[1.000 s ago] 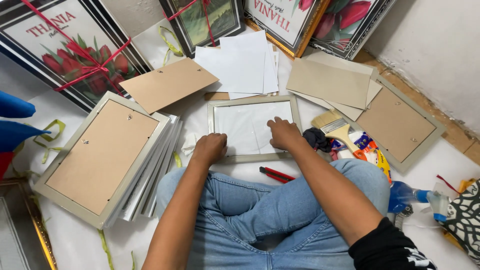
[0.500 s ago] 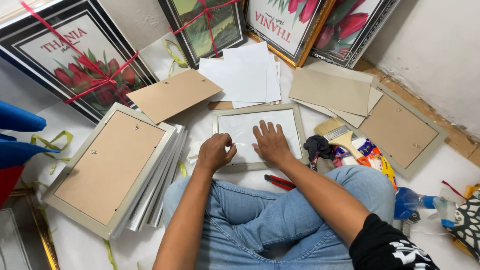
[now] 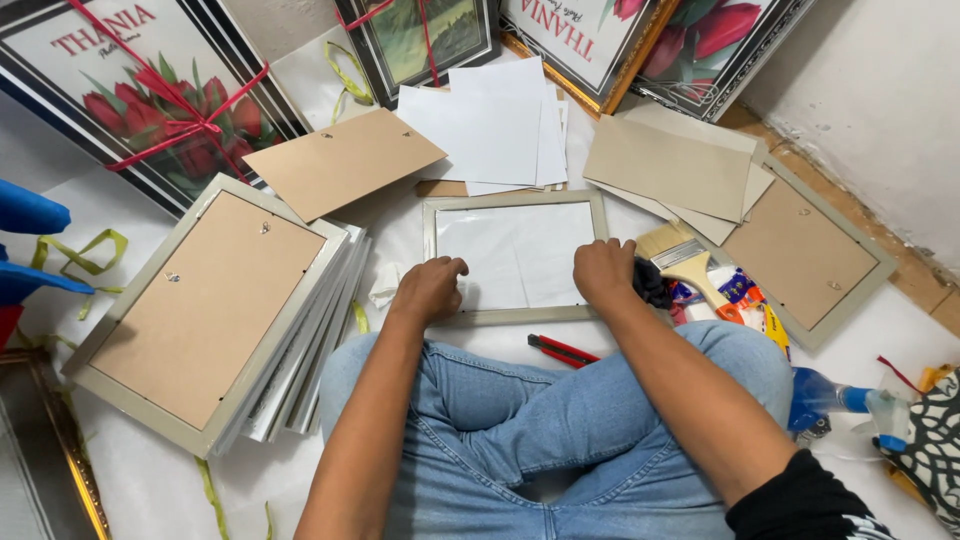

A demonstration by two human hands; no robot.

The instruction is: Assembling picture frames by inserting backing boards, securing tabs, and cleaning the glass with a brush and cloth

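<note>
Far out beyond the left hand (image 3: 428, 290), on the floor, lies a stack of grey picture frames (image 3: 215, 315), face down, brown backing boards up, tilted on a diagonal. Just past that hand's knuckles, up and to its outer side, a loose brown backing board (image 3: 343, 160) rests partly over the stack's upper corner. A crumpled white cloth (image 3: 384, 284) sits just beside the left hand's thumb side.

The left hand is curled into a loose fist, fingers together, pressing on the lower left corner of the small grey frame (image 3: 516, 255). That frame lies flat straight ahead of the person's crossed legs, its long axis running side to side, from one hand to the other, with white sheet or glass showing inside it. Both hands reach it equally; each holds one lower corner. Beyond the frame's far edge is a fan of white paper sheets (image 3: 492, 130).

The right hand (image 3: 603, 271) is likewise closed, fingers bent down onto the frame's lower right corner; whether they grip the rim or only press on it I cannot tell. Near its wrist lies a red cutter (image 3: 562, 350). Just outward of the right hand lies a flat paintbrush (image 3: 686, 262), then another face-down frame (image 3: 800, 255), with tan card sheets (image 3: 672, 165) beyond.
</note>
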